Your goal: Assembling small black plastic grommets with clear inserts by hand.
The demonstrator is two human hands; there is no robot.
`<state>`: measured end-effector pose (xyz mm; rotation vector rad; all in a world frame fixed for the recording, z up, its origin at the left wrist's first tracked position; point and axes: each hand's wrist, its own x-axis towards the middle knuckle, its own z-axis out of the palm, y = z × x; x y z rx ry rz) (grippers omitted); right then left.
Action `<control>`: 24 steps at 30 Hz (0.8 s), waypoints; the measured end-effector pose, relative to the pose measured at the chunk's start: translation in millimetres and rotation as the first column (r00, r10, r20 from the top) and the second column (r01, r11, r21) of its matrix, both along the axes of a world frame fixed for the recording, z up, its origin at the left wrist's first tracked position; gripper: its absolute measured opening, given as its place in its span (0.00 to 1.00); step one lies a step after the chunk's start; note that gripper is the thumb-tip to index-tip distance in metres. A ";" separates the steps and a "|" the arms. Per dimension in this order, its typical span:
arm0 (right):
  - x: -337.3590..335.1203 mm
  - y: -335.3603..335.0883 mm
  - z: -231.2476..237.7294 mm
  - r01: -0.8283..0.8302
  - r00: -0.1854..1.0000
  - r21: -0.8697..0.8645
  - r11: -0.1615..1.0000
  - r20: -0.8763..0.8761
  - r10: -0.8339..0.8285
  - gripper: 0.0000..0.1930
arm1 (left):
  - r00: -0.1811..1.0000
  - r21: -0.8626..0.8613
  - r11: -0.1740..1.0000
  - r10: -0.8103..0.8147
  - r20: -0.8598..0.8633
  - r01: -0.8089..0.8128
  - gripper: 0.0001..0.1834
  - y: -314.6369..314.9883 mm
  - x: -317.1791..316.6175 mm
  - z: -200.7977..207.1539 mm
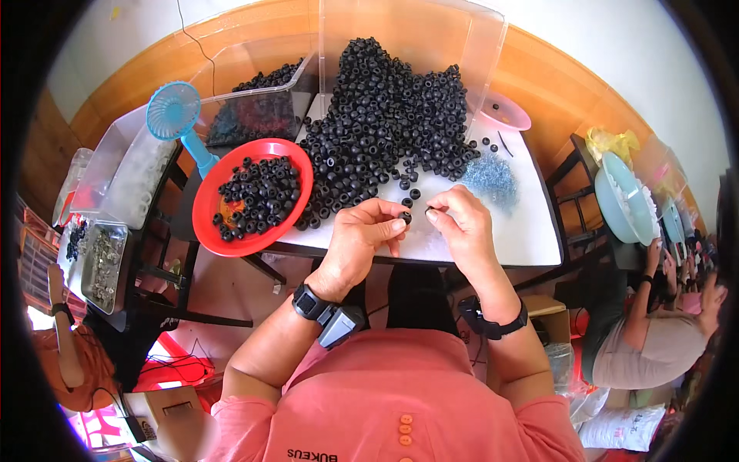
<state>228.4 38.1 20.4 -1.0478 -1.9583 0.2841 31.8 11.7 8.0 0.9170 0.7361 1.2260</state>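
Observation:
Between the thumb and forefinger of my left hand (356,240) is a round black piece with a hole (405,219), bead-like in shape. My right hand (466,228) pinches close beside it, slightly apart; what its fingertips hold is too small to make out. A large heap of the same black pieces (385,115) covers the far part of the white tabletop (531,231). More of them lie in a red plate (202,212) to the left of my left hand. Beyond my right hand is a heap of tiny translucent bluish pieces (491,182).
A clear plastic bin (412,23) lies behind the heap, another holding black pieces (262,100) beside it. Left stand a blue handheld fan (174,112) and a metal tray (105,266). A pink dish (508,114) sits far right. People work at both sides, near a pale blue basin (616,196).

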 end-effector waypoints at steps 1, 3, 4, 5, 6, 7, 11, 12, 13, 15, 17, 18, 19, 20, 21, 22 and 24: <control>-0.9 -0.2 2.2 -0.103 0.981 -0.085 0.991 -0.172 0.088 0.07 | 1.000 0.003 1.000 0.002 -0.002 -0.002 0.08 0.4 0.3 0.0; -5.4 -1.6 5.2 -0.169 0.958 -0.113 0.979 -0.252 0.136 0.06 | 1.000 -0.005 1.000 0.002 0.000 -0.002 0.08 0.3 0.4 -0.1; -7.8 -2.2 6.2 -0.234 0.927 -0.133 0.963 -0.331 0.179 0.06 | 1.000 -0.011 1.000 0.001 0.003 -0.001 0.08 0.3 0.4 0.0; -9.9 -2.6 6.5 -0.234 0.926 -0.134 0.963 -0.331 0.179 0.06 | 1.000 -0.013 1.000 0.001 0.002 -0.001 0.08 0.4 0.3 0.0; -11.9 -3.0 6.5 -0.268 0.907 -0.175 0.947 -0.378 0.187 0.05 | 1.000 -0.011 1.000 -0.005 0.002 0.005 0.08 0.5 0.1 -0.2; -13.7 -3.2 6.0 -0.305 0.884 -0.213 0.928 -0.425 0.193 0.05 | 1.000 -0.010 1.000 -0.010 0.001 0.010 0.08 0.2 -0.4 -0.4; -17.9 -2.6 3.1 -0.311 0.879 -0.210 0.927 -0.434 0.197 0.04 | 1.000 -0.019 1.000 0.002 -0.005 -0.002 0.08 -1.3 -1.2 0.7; -18.4 -2.7 2.7 -0.325 0.869 -0.217 0.920 -0.453 0.200 0.04 | 1.000 -0.022 1.000 0.003 -0.002 -0.003 0.08 -1.3 -1.3 1.0; -18.7 -2.7 2.5 -0.340 0.858 -0.224 0.913 -0.471 0.204 0.04 | 1.000 -0.025 1.000 0.004 0.001 -0.004 0.08 -1.4 -1.2 1.2; -20.0 -3.9 3.3 -0.337 0.860 -0.225 0.914 -0.469 0.201 0.04 | 1.000 -0.030 1.000 0.003 0.011 -0.003 0.08 -2.0 -1.6 1.6; -21.3 -3.9 2.1 -0.333 0.862 -0.225 0.915 -0.466 0.199 0.04 | 1.000 -0.034 0.999 0.001 0.020 -0.001 0.08 -1.7 -1.6 1.8; -22.0 -3.1 -0.7 -0.349 0.846 -0.223 0.910 -0.493 0.203 0.03 | 1.000 -0.036 0.999 -0.004 0.018 0.005 0.08 -1.4 -1.5 1.8; -22.9 -2.9 -2.4 -0.364 0.829 -0.221 0.905 -0.520 0.207 0.03 | 1.000 -0.038 0.999 -0.010 0.015 0.010 0.08 -1.4 -1.6 1.8; -23.8 -3.7 -2.3 -0.365 0.829 -0.222 0.904 -0.519 0.207 0.03 | 1.000 -0.038 0.999 -0.009 0.016 0.009 0.08 -1.7 -1.4 1.6; -24.6 -4.8 -1.7 -0.361 0.828 -0.238 0.902 -0.526 0.193 0.03 | 1.000 -0.039 0.999 -0.001 0.028 0.002 0.08 -2.2 -1.0 1.5; -25.6 -5.7 -1.0 -0.357 0.828 -0.254 0.899 -0.532 0.178 0.03 | 0.999 -0.040 0.999 0.007 0.040 -0.005 0.08 -2.1 -0.9 1.4; -27.6 -8.2 0.1 -0.365 0.820 -0.235 0.901 -0.539 0.192 0.03 | 1.000 -0.041 0.999 0.002 0.027 -0.001 0.08 -1.2 -0.9 1.4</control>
